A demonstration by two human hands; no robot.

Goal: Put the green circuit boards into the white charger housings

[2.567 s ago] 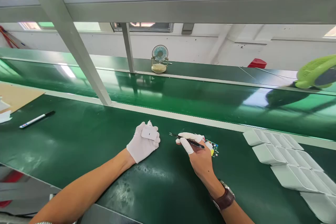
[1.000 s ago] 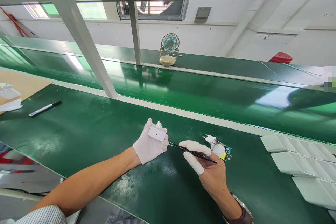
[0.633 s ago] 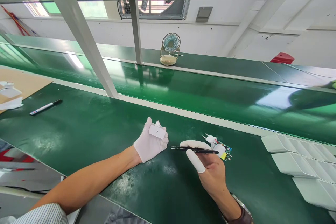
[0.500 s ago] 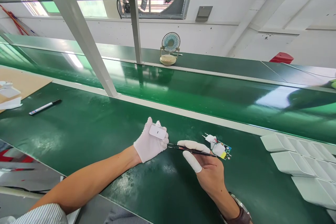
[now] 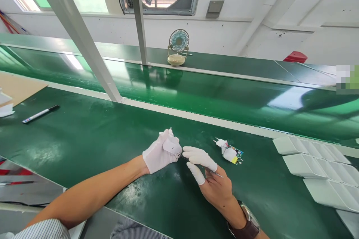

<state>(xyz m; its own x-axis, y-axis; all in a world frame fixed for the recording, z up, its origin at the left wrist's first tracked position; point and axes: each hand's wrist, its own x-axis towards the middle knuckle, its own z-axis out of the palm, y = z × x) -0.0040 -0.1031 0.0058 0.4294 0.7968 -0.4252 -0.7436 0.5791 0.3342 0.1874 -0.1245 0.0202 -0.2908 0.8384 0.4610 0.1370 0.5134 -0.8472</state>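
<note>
My left hand (image 5: 159, 157), in a white glove, is closed round a white charger housing (image 5: 171, 147) with a small slot in its face. Prongs seem to stick up at its far end. Finger cots cover the thumb and fingers of my right hand (image 5: 209, 171), which pinches a pair of thin dark tweezers (image 5: 215, 174). Their tips reach the near right edge of the housing; whether they touch it I cannot tell. Right of my hands, a bare circuit board (image 5: 237, 154) lies on the green bench, joined to a white plug piece (image 5: 222, 144).
White plastic bins (image 5: 305, 168) stand in rows at the right. A marker pen (image 5: 40, 114) and a cardboard sheet (image 5: 21, 87) lie at the left. A grey post (image 5: 92, 59) rises from the bench, and a small fan (image 5: 178, 46) stands on the far ledge.
The housing has tilted and turned in my left hand. My right hand has moved left, bringing the tweezer tips up to the housing's edge. The whole view has shifted slightly.
</note>
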